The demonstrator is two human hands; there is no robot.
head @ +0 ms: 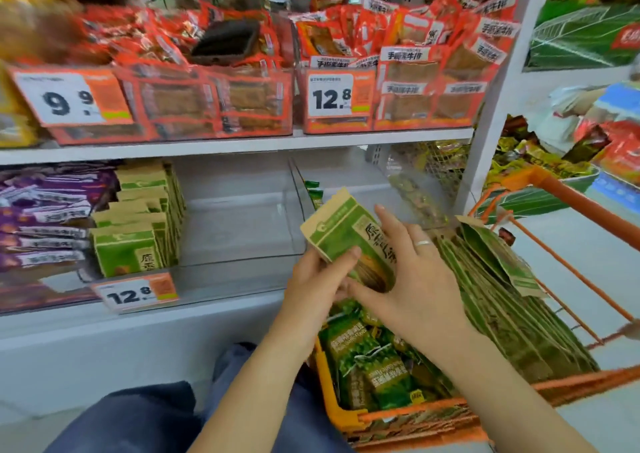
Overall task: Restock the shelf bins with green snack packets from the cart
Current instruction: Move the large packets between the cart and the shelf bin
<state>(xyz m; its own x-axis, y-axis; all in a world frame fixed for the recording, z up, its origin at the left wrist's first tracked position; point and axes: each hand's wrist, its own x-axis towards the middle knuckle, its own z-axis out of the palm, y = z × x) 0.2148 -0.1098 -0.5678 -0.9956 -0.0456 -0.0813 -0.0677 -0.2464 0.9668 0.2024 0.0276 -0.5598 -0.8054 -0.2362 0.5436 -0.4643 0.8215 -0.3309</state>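
Left hand (317, 276) grips a green packet (349, 241) above the cart (398, 414) — right hand (415, 272) flat against its face. The clear bin (239, 224) lies up-left, nearer the left hand; packet tilted, top up-left.

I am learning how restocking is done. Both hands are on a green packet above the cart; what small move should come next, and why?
Probably carry the green packet left into the clear bin and stand it beside the row of green packets. The left hand already grips the packet, the right hand steadies it, and that bin is mostly bare while the cart holds many more.
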